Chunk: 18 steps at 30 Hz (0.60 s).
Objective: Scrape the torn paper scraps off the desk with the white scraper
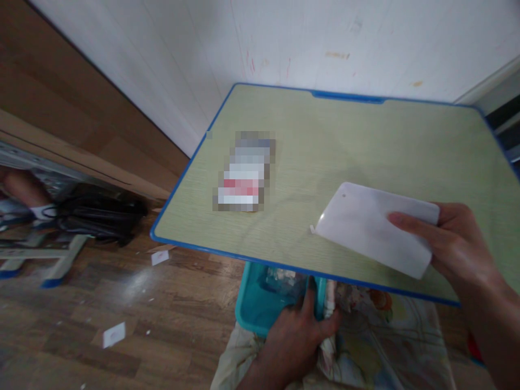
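My right hand (pixel 459 244) pinches the right end of a flat white rectangular piece (pixel 365 227), thumb on top, fingers underneath. A small hole shows near its far left corner, and a tiny white scrap (pixel 312 229) lies at its near left corner. The piece is just above or resting on the table; I cannot tell which. Below the table edge my left hand (pixel 298 325) is at the right side of a teal plastic basin (pixel 249 309), index finger stretched forward and thumb apart. Small pale clear pieces (pixel 284 279) lie in the basin, partly hidden by the table.
The pale table (pixel 292 157) has a blue rim and stands against a white wall (pixel 325 43). A blurred-out rectangular item (pixel 244 173) lies on its left. White paper scraps (pixel 114 335) litter the wooden floor (pixel 162 336). Another person's foot (pixel 43 212) shows at the left.
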Available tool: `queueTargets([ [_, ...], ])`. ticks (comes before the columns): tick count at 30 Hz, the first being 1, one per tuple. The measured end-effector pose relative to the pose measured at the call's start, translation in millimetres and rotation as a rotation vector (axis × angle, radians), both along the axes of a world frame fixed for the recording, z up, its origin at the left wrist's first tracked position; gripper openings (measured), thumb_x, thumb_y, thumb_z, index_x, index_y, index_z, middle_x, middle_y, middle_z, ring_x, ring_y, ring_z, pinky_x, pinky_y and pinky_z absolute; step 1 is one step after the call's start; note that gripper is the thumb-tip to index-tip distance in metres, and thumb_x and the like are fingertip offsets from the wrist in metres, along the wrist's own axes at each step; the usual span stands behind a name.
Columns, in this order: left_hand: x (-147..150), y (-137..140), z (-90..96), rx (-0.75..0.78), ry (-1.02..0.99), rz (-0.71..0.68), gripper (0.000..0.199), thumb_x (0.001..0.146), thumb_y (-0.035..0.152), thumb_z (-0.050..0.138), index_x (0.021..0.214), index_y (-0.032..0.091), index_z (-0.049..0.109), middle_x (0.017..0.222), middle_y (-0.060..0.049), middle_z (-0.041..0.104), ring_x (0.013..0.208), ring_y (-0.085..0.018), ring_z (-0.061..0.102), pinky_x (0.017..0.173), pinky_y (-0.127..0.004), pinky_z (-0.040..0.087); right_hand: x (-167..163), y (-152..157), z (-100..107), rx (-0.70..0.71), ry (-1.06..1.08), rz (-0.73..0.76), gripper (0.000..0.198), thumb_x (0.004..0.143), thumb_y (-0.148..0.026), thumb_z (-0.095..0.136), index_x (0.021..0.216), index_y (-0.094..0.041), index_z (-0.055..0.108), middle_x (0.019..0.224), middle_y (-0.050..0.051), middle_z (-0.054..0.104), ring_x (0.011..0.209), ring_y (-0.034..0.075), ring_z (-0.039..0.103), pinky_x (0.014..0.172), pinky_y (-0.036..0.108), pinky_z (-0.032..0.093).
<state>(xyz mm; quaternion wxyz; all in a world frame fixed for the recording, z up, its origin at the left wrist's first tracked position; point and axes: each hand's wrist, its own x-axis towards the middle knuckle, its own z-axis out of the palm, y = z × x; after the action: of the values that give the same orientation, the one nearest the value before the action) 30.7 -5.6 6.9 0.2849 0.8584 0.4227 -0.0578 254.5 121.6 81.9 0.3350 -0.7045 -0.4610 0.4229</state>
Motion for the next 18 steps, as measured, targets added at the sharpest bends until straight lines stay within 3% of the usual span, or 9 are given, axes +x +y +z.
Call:
queueTargets([
  [3, 0, 0, -0.1, 0.005, -0.004, 0.004, 0.071, 0.069, 0.011, 0.046, 0.124, 0.037, 0.009, 0.122, -0.018, 0.022, 0.075, -0.025, 0.052, 0.056, -0.036, 0.043, -6, 3, 7, -0.015, -0.04, 0.015, 0.025, 0.055, -0.035, 0.066, 0.063, -0.012, 0.061, 0.047, -0.001, 0.055, 0.036, 0.01, 0.046, 0.031, 0.019, 0.031],
  [6, 1, 0, 0.6, 0.009, -0.013, 0.011, 0.071, 0.068, 0.012, 0.047, 0.124, 0.037, 0.01, 0.121, -0.017, 0.024, 0.076, -0.027, 0.052, 0.056, -0.037, 0.043, -13, 3, 22, 0.066, -0.224, 0.068, 0.026, 0.055, -0.038, 0.064, 0.058, -0.013, 0.06, 0.044, -0.002, 0.052, 0.035, 0.009, 0.045, 0.03, 0.018, 0.029],
  [12, 1, 0, 0.6, 0.003, -0.024, 0.024, 0.071, 0.068, 0.014, 0.049, 0.124, 0.038, 0.011, 0.124, -0.018, 0.02, 0.074, -0.026, 0.053, 0.058, -0.038, 0.043, -40, 20, 67, 0.475, -0.892, 0.474, 0.033, 0.061, -0.039, 0.057, 0.039, -0.014, 0.053, 0.032, -0.002, 0.042, 0.031, 0.004, 0.037, 0.031, 0.016, 0.019],
  [14, 1, -1, -0.4, -0.003, -0.025, 0.027, 0.072, 0.067, 0.016, 0.05, 0.124, 0.037, 0.011, 0.125, -0.019, 0.017, 0.074, -0.027, 0.053, 0.057, -0.038, 0.043, -54, 38, 79, 0.541, -1.053, 0.565, 0.038, 0.06, -0.038, 0.056, 0.033, -0.013, 0.047, 0.028, -0.004, 0.032, 0.028, -0.001, 0.026, 0.033, 0.015, 0.014],
  [16, 0, -1, -1.2, -0.005, -0.025, 0.032, 0.073, 0.066, 0.016, 0.051, 0.124, 0.037, 0.011, 0.126, -0.019, 0.015, 0.076, -0.027, 0.053, 0.058, -0.039, 0.043, -67, 58, 87, 0.488, -1.052, 0.655, 0.039, 0.06, -0.038, 0.054, 0.035, -0.008, 0.049, 0.029, -0.006, 0.03, 0.028, -0.005, 0.024, 0.037, 0.011, 0.012],
  [18, 0, -1, -1.8, -0.009, -0.026, 0.033, 0.075, 0.065, 0.014, 0.051, 0.124, 0.037, 0.011, 0.127, -0.019, 0.013, 0.077, -0.028, 0.053, 0.059, -0.039, 0.043, -76, 75, 92, 0.315, -0.954, 0.735, 0.044, 0.063, -0.041, 0.044, 0.045, -0.003, 0.056, 0.031, -0.008, 0.034, 0.027, -0.007, 0.03, 0.04, 0.009, 0.017],
])
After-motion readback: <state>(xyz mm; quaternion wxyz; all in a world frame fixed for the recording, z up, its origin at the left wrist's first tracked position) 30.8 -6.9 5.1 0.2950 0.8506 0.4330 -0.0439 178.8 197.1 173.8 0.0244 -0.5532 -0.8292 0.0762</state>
